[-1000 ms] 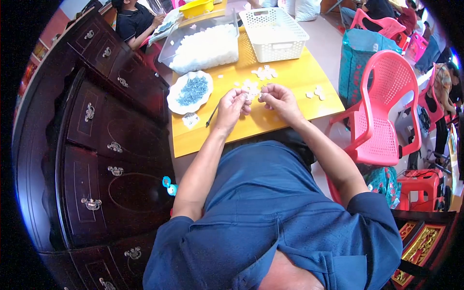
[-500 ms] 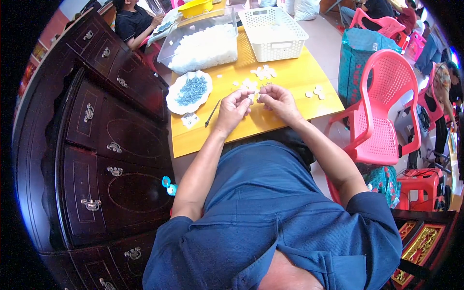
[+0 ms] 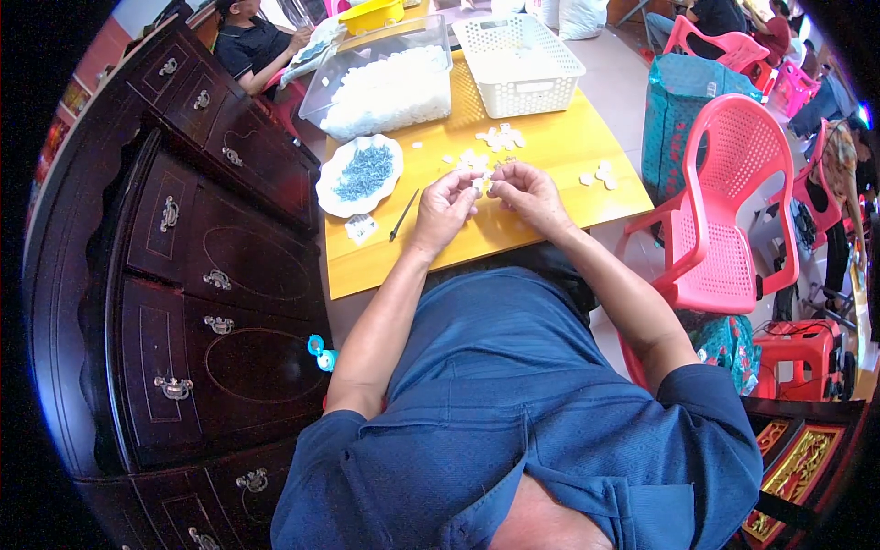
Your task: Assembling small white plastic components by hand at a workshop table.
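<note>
head | both hands (image 3: 484,197) pinch small white piece (image 3: 482,186) | over yellow table (image 3: 550,151)

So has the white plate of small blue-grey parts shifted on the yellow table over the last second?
No. The white plate sits at the same spot by the yellow table's left edge, just below the clear tub, as before.

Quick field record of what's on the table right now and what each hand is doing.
left hand: pinching a small white part, together with the right
right hand: fingertips on the same part
table: yellow top
plate: white, holds small blue-grey pieces, left of the hands
thin dark tool: lying beside the left hand
loose white parts: scattered beyond the hands
clear tub: filled with white parts
white basket: far edge
</note>
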Motion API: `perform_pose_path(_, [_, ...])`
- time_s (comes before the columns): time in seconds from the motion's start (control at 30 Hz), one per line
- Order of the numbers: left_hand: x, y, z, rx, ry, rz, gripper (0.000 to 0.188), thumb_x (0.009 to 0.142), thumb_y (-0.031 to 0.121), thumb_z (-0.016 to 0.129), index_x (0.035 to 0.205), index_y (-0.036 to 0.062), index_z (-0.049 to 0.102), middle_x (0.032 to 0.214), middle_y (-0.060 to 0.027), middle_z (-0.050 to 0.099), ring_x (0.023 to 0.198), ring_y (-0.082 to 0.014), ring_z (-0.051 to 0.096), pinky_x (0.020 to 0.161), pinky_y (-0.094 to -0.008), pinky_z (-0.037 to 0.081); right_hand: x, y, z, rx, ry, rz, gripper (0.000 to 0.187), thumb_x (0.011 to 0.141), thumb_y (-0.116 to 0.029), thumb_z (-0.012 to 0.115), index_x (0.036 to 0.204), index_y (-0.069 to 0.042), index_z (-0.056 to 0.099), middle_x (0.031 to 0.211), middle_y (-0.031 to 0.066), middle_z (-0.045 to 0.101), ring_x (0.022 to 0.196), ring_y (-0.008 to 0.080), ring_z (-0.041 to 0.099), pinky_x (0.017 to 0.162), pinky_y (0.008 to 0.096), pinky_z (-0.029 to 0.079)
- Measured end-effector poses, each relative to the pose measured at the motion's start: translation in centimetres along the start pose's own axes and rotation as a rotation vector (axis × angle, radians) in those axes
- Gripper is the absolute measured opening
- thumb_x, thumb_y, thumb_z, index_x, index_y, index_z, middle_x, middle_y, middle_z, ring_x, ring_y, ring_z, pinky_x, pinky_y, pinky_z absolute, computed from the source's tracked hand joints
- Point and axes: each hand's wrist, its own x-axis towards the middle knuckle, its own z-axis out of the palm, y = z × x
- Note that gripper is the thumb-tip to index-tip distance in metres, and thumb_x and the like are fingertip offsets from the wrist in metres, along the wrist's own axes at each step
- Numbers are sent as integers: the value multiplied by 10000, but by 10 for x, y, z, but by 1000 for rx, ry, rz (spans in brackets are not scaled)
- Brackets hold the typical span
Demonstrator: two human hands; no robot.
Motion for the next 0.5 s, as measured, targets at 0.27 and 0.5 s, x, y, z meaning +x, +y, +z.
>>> perform_pose_path(0.27, [-1,3,0,-3,1,1,272,977,81,614,1242,38,657,926,7,690,680,-35,582,611,-194,505,0,-2,2,-10,18,5,151,916,-107,678,1036,-18,661,895,37,714,739,78,644,651,235,528])
perform_pose_path(0.5, [-1,2,1,-12,-1,-4,272,976,77,608,1240,35,657,916,5,689,673,-35,581,605,-194,502,0,-1,0,-44,24,6,141,905,-108,688,1015,-22,671,873,25,710,720,69,636,647,232,531])
